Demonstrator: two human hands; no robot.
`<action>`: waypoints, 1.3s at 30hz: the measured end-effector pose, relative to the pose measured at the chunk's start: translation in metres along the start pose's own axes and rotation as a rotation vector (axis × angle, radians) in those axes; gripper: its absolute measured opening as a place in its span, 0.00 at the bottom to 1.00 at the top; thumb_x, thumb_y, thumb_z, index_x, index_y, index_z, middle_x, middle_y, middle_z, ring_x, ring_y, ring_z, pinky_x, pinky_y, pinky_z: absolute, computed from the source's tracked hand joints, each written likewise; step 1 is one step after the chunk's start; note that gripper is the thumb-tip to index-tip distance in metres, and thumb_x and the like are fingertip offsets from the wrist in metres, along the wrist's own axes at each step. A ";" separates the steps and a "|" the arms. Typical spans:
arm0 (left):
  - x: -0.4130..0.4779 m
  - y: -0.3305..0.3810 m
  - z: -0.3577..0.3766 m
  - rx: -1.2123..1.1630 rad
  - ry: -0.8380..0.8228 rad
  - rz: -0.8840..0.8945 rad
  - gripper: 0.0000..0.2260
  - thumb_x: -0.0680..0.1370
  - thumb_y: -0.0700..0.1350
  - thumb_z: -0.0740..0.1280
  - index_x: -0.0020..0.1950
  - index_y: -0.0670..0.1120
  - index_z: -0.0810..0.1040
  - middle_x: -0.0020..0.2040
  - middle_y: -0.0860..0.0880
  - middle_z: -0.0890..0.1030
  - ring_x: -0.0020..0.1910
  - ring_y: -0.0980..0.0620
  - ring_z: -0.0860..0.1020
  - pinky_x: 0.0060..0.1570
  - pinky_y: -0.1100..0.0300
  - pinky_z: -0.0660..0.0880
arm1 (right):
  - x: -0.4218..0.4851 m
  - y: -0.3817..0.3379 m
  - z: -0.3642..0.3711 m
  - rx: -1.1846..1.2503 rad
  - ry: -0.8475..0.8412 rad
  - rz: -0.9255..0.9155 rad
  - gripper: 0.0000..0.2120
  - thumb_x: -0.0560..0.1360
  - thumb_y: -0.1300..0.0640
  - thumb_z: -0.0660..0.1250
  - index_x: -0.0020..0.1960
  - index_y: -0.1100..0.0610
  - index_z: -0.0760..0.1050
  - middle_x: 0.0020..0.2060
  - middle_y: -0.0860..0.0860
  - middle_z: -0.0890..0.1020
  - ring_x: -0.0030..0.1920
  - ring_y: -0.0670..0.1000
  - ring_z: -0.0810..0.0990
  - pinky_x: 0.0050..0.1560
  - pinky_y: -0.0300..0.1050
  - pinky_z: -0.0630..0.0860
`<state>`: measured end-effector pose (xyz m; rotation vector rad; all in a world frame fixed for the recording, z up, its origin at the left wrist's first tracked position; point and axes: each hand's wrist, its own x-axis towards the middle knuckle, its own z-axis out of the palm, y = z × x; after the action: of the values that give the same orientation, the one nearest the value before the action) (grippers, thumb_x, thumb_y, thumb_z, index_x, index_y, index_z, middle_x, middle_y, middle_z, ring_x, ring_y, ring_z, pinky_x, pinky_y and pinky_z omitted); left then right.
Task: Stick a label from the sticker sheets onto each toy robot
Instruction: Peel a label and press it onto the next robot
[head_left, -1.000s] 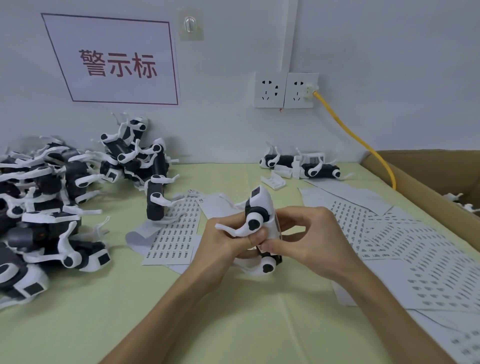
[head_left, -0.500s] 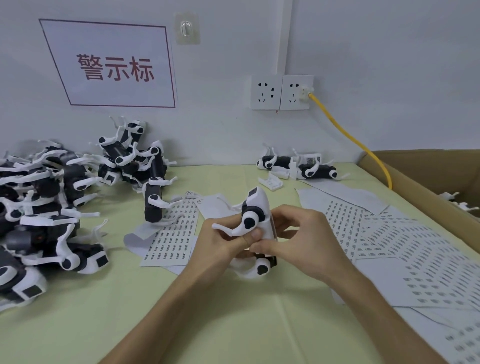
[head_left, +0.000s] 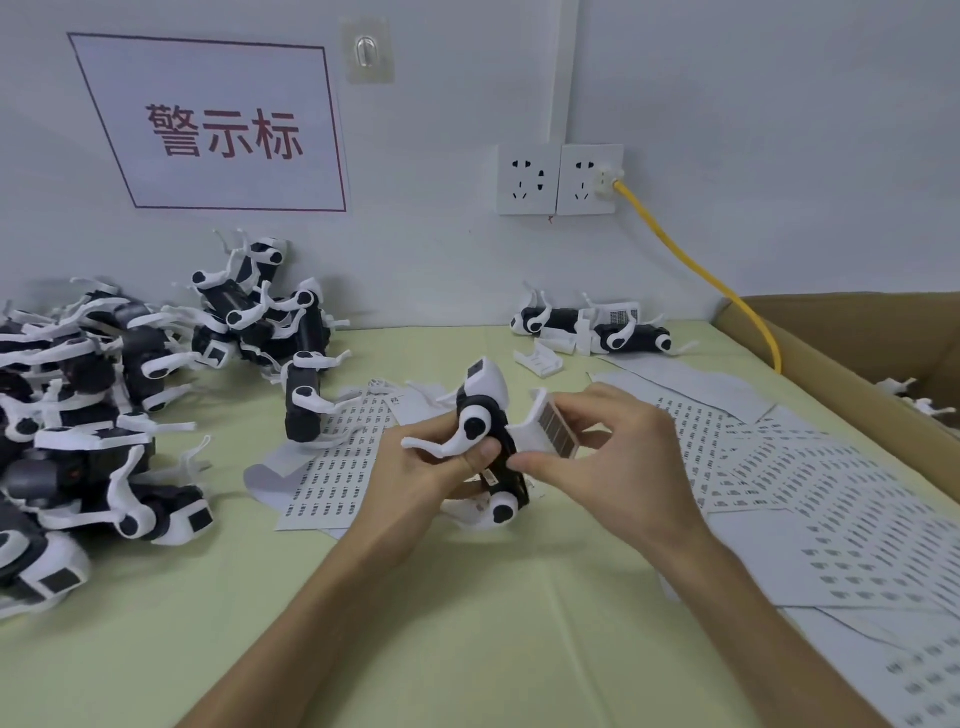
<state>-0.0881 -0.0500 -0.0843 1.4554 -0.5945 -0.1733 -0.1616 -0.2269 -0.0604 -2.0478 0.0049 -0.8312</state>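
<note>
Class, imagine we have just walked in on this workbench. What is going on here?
A person is working at a green table. The left hand grips a black-and-white toy robot, while the right hand pinches a white panel with dark label strips, held against the robot's side. It is unclear whether the panel is attached. Sticker sheets lie spread to the right, and a heap of other robots sits on the left.

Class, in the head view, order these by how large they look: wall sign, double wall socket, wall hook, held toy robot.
1. wall sign
2-3. held toy robot and double wall socket: similar, and the robot is nearer, so unranked
4. wall hook
</note>
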 end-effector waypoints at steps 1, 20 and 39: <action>0.001 0.000 -0.002 -0.030 0.010 -0.024 0.06 0.75 0.45 0.73 0.46 0.44 0.86 0.43 0.43 0.86 0.45 0.47 0.85 0.47 0.48 0.85 | 0.001 0.001 -0.002 0.004 0.028 -0.020 0.20 0.60 0.55 0.86 0.50 0.53 0.87 0.39 0.47 0.83 0.42 0.49 0.83 0.48 0.50 0.82; 0.002 0.013 0.005 -0.558 0.029 -0.349 0.24 0.76 0.64 0.69 0.59 0.46 0.86 0.61 0.43 0.85 0.59 0.46 0.84 0.39 0.62 0.81 | 0.033 0.010 0.011 0.231 -0.287 0.313 0.06 0.80 0.50 0.68 0.52 0.49 0.84 0.46 0.46 0.86 0.46 0.46 0.85 0.49 0.43 0.81; -0.005 0.009 0.014 -0.348 -0.161 -0.207 0.30 0.78 0.62 0.64 0.65 0.37 0.79 0.56 0.31 0.82 0.54 0.34 0.83 0.52 0.49 0.81 | 0.004 -0.007 0.018 0.635 -0.278 0.410 0.18 0.69 0.47 0.73 0.41 0.60 0.72 0.35 0.51 0.80 0.36 0.48 0.79 0.38 0.39 0.73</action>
<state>-0.1011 -0.0591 -0.0771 1.1683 -0.5129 -0.5350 -0.1512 -0.2108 -0.0596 -1.4676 0.0053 -0.2381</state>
